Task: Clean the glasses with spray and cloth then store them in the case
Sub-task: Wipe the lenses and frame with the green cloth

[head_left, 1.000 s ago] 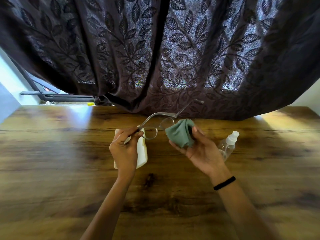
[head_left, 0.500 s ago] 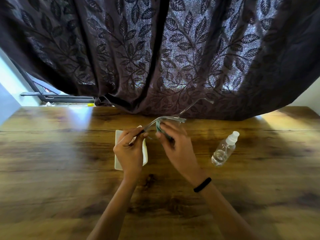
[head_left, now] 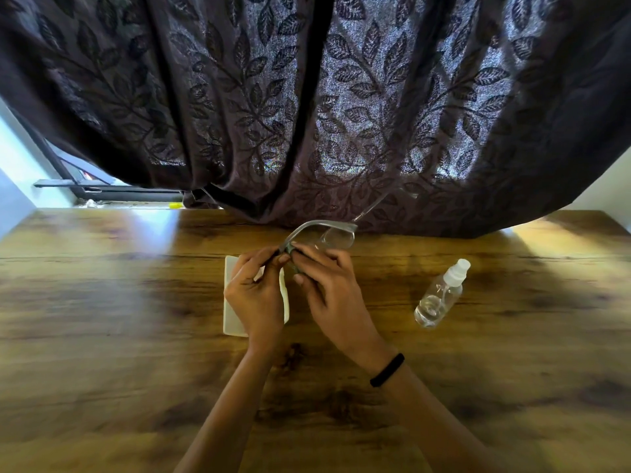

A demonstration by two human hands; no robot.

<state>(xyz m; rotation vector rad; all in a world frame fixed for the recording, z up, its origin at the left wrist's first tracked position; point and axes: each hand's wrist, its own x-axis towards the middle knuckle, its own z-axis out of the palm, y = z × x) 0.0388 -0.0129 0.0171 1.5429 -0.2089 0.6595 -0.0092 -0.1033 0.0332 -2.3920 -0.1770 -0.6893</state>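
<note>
Currently the left hand (head_left: pixel 254 295) is pinching the glasses (head_left: pixel 336 237) while the right hand (head_left: pixel 329 288) fingers are rubbing the cloth (head_left: pixel 293 249) on a lens, so wiping likely precedes casing.

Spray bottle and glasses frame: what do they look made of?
Spray bottle: clear glossy plastic by the look, see-through body, white cap. Glasses: translucent grey frame, probably plastic, though thin and blurred; lenses clear.
</note>
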